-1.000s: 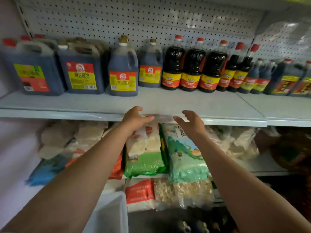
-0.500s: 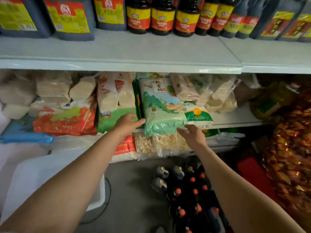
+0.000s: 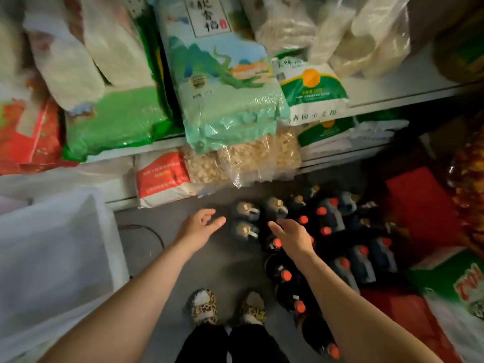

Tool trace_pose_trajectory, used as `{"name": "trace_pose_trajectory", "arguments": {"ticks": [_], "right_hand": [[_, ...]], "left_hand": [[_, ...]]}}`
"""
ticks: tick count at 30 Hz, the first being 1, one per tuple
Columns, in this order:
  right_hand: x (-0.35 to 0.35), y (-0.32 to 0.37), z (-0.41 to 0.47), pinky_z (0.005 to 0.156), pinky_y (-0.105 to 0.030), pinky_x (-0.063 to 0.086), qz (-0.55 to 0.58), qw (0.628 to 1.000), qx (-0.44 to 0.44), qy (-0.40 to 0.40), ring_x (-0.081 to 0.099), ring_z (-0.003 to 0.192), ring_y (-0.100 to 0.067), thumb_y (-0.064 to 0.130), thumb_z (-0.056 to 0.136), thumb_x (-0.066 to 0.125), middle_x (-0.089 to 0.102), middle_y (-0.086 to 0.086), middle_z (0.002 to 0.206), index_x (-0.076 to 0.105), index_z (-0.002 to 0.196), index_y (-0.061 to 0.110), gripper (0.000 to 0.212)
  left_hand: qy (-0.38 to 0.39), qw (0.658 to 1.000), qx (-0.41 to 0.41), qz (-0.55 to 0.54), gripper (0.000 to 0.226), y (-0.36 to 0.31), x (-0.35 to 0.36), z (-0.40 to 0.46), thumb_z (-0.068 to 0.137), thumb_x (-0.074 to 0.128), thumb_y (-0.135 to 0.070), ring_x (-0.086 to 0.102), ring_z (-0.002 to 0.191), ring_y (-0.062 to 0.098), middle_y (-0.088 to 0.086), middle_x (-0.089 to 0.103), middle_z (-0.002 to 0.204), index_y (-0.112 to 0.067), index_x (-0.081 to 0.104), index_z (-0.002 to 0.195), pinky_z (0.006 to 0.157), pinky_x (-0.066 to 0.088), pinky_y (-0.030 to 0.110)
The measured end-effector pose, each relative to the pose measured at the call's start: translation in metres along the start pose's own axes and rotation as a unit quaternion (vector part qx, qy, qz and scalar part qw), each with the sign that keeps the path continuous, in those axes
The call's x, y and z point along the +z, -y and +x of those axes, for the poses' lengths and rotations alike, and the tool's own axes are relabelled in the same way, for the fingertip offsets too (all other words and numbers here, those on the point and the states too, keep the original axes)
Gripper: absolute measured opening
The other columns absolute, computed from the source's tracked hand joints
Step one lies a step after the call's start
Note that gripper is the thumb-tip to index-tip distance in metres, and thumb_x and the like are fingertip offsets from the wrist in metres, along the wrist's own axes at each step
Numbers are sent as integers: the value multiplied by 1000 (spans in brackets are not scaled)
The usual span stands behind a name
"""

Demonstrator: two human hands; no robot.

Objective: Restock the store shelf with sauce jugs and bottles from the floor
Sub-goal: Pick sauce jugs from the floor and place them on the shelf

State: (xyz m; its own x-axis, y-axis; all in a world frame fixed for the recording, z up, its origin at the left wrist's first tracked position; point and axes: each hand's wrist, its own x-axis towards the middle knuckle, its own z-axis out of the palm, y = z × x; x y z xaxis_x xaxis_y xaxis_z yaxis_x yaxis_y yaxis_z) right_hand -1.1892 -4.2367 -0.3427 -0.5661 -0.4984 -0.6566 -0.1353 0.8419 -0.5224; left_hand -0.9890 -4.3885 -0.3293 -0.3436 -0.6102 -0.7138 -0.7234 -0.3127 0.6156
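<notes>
both our hands are empty, fingers loosely spread: our left hand over bare grey floor, our right hand above the cluster of dark sauce bottles with orange-red caps. the two dark handled jugs with tan caps stand upright on the floor between our hands, just ahead of the fingertips. we judge the left hand nearer the jugs, the right nearer the bottles.

grey concrete floor, dim light, white metal shelf edge stacked with rice and flour bags, lower shelf with clear noodle packs, translucent white bin left, black cable on floor
</notes>
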Motion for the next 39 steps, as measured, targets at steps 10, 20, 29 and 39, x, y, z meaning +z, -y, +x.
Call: {"name": "trace_pose_trajectory", "arguments": {"ticks": [10,20,29,39], "right_hand": [[162,-131,138,112,-32,40,132,990,51,10,50,136,-20,51,98,57,56,-3,145,47,149,21,61],[264,-198,218,119,-21,14,208,975,-66,-38,4,150,0,68,92,38,18,6,168,25,159,35,75],[279,-216,245,124,-43,26,208,967,-144,-32,21,154,-11,97,70,36,34,7,162,27,155,42,102],[321,-200,273,121,-38,33,85,966,-232,76,28,150,-12,63,67,82,30,3,163,17,159,33,117]], "left_hand": [[84,996,-4,-2,55,158,109,193,88,73,-36,42,140,19,9,45,152,-31,51,138,115,35,38],[155,977,143,35,89,240,154,331,58,80,-70,36,142,9,-11,42,152,-59,42,138,117,32,35],[104,948,302,-1,66,275,172,358,62,80,-57,55,119,15,-4,57,127,-40,52,119,103,47,39],[-34,963,257,-75,62,320,119,344,53,75,-81,57,121,17,-8,63,123,-54,58,106,104,48,38]]}}
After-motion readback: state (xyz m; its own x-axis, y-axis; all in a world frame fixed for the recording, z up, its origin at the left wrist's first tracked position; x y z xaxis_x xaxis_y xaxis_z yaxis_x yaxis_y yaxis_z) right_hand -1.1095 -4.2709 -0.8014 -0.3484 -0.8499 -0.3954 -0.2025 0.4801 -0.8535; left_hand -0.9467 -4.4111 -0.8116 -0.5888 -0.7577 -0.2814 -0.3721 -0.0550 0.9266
